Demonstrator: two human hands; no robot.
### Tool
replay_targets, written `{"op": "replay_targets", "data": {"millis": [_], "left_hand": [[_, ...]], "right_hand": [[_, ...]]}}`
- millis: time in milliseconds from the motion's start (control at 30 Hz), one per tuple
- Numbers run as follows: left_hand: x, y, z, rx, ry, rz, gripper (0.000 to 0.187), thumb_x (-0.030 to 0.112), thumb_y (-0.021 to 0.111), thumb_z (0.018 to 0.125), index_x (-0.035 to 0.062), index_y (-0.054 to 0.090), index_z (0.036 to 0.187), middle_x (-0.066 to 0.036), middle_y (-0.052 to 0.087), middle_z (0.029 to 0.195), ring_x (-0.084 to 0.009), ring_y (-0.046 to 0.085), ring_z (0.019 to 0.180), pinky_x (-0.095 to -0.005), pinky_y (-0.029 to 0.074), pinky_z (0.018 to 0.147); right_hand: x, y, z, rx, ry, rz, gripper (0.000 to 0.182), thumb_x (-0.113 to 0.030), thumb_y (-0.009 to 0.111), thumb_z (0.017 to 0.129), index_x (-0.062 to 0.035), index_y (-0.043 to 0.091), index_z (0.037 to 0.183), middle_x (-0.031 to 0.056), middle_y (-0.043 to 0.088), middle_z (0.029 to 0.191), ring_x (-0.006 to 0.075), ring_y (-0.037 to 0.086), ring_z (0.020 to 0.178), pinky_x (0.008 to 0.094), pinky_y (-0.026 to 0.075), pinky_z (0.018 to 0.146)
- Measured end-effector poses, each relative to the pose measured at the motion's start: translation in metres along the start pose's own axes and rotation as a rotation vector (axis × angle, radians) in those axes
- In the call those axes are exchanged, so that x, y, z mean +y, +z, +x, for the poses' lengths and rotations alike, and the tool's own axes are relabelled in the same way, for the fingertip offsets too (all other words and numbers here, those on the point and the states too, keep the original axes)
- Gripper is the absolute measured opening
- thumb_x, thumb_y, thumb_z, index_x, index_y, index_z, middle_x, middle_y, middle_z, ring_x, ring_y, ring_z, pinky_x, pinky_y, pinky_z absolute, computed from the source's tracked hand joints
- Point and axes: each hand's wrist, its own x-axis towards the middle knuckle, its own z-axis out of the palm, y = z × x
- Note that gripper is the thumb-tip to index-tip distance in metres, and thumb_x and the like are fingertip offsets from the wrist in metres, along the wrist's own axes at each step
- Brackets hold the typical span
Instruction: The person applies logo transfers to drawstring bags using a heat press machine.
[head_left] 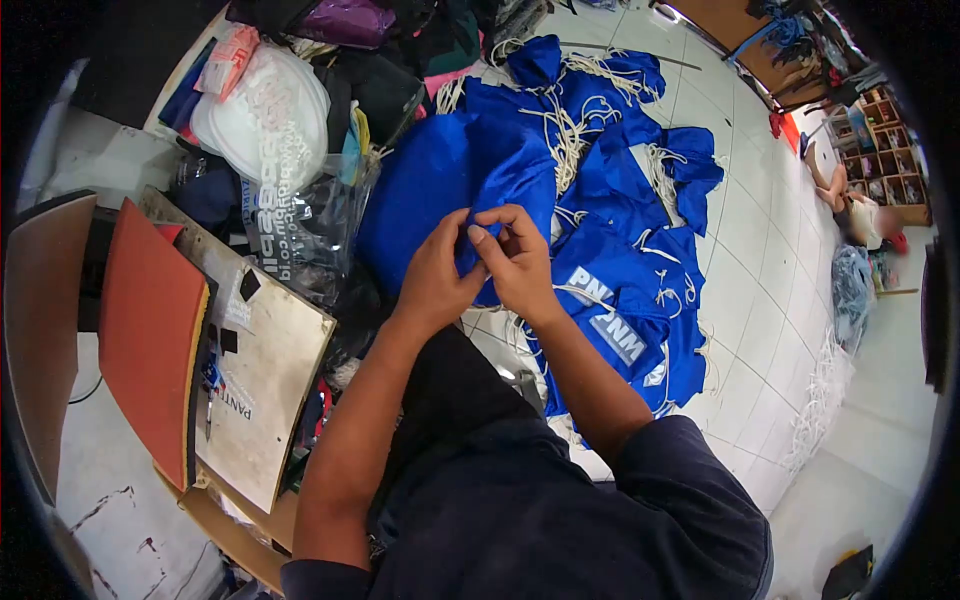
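Observation:
A piece of blue fabric, seemingly a drawstring bag, spreads out in front of my knees. My left hand is closed at its near part, fingers curled round the cloth. Right beside it, my right hand pinches the same cloth between thumb and fingers; the exact grip is partly hidden. More blue drawstring bags lie heaped beyond and to the right on the floor, with bundles of white cord. White PNM lettering shows on some of them.
To my left stand a worn board and an orange panel. A clear printed plastic bag and dark cloth crowd the left. White cords lie on the tiled floor at right; another person sits near shelves.

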Motion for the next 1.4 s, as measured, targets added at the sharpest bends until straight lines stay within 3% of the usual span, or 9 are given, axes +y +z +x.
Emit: {"op": "replay_targets", "data": {"millis": [467, 600, 667, 767, 933, 1067, 1167, 1367, 1400], "left_hand": [[-0.003, -0.02, 0.012, 0.009, -0.154, -0.266, 0.03, 0.01, 0.056, 0.09, -0.0025, 0.066, 0.116, -0.017, 0.071, 0.096, -0.0213, 0.067, 0.08, -0.0303, 0.051, 0.074], [0.01, -0.037, 0.038, 0.112, -0.315, -0.381, 0.03, 0.012, 0.051, 0.097, -0.0012, 0.064, 0.121, -0.006, 0.068, 0.106, -0.0097, 0.059, 0.097, -0.025, 0.045, 0.088], [0.011, -0.043, 0.044, 0.195, -0.231, -0.472, 0.029, 0.012, 0.051, 0.098, -0.0003, 0.065, 0.121, -0.004, 0.068, 0.104, -0.0093, 0.059, 0.094, -0.024, 0.046, 0.086], [0.019, -0.057, 0.05, 0.251, -0.202, -0.469, 0.028, 0.012, 0.051, 0.097, -0.0009, 0.066, 0.117, -0.007, 0.069, 0.102, -0.0113, 0.061, 0.094, -0.0249, 0.046, 0.086], [0.025, -0.079, 0.042, 0.49, -0.122, -0.618, 0.028, 0.007, 0.046, 0.098, -0.0018, 0.064, 0.118, -0.009, 0.067, 0.109, -0.0131, 0.06, 0.098, -0.0248, 0.046, 0.089], [0.038, -0.1, 0.019, 0.695, 0.021, -0.622, 0.031, 0.004, 0.04, 0.1, -0.0049, 0.061, 0.12, -0.012, 0.065, 0.115, -0.0173, 0.061, 0.104, -0.0287, 0.046, 0.096], [0.042, -0.104, 0.001, 0.721, -0.005, -0.697, 0.031, 0.003, 0.039, 0.099, -0.0053, 0.06, 0.12, -0.014, 0.064, 0.117, -0.019, 0.061, 0.107, -0.0303, 0.045, 0.098], [0.018, -0.097, -0.036, 0.525, -0.278, -0.464, 0.032, 0.001, 0.041, 0.097, -0.0035, 0.062, 0.121, -0.003, 0.064, 0.099, -0.0049, 0.051, 0.076, -0.0189, 0.041, 0.07], [0.014, -0.09, -0.038, 0.543, -0.271, -0.421, 0.032, 0.001, 0.042, 0.096, -0.0025, 0.062, 0.121, 0.0, 0.061, 0.093, -0.0033, 0.045, 0.072, -0.0181, 0.037, 0.066]], "right_hand": [[0.023, -0.015, -0.013, 0.262, 0.471, 0.783, 0.023, -0.014, 0.057, 0.096, -0.0071, 0.048, 0.117, 0.0068, 0.058, 0.097, 0.0173, 0.062, 0.085, 0.0287, 0.053, 0.073], [0.107, -0.042, 0.051, 0.044, 0.363, -0.105, 0.029, -0.018, 0.053, 0.095, -0.001, 0.051, 0.119, 0.0166, 0.063, 0.105, 0.0346, 0.065, 0.094, 0.0408, 0.054, 0.081], [0.129, -0.052, 0.087, 0.073, -0.152, -0.714, 0.033, -0.016, 0.056, 0.09, 0.003, 0.055, 0.116, 0.0241, 0.063, 0.108, 0.0449, 0.061, 0.097, 0.0461, 0.05, 0.087], [0.131, -0.049, 0.118, 0.069, -0.236, -0.86, 0.035, -0.017, 0.059, 0.085, 0.0034, 0.058, 0.113, 0.0295, 0.061, 0.109, 0.05, 0.056, 0.1, 0.049, 0.046, 0.092], [0.161, -0.062, 0.149, 0.057, -0.209, -1.02, 0.054, -0.02, 0.061, 0.088, 0.0014, 0.043, 0.134, 0.0262, 0.068, 0.095, 0.0441, 0.065, 0.088, 0.0463, 0.054, 0.079], [0.132, -0.063, 0.156, -0.051, 0.392, -0.624, 0.087, -0.019, 0.062, 0.091, -0.0049, 0.001, 0.152, 0.0167, 0.067, 0.087, 0.0225, 0.066, 0.056, 0.0341, 0.054, 0.049], [0.124, -0.069, 0.168, -0.048, 0.543, -0.272, 0.083, -0.014, 0.06, 0.093, -0.0061, 0.002, 0.152, 0.0157, 0.067, 0.084, 0.0209, 0.065, 0.053, 0.03, 0.05, 0.039], [0.135, -0.117, 0.189, 0.084, 0.42, -0.173, 0.042, -0.039, 0.065, 0.09, 0.0006, 0.066, 0.103, 0.0021, 0.059, 0.063, 0.0094, 0.047, 0.042, 0.0242, 0.03, 0.035], [0.139, -0.131, 0.198, 0.007, 0.413, -0.389, 0.043, -0.04, 0.063, 0.09, 0.0007, 0.066, 0.104, 0.0079, 0.065, 0.068, 0.0202, 0.06, 0.051, 0.0322, 0.043, 0.044]]}}
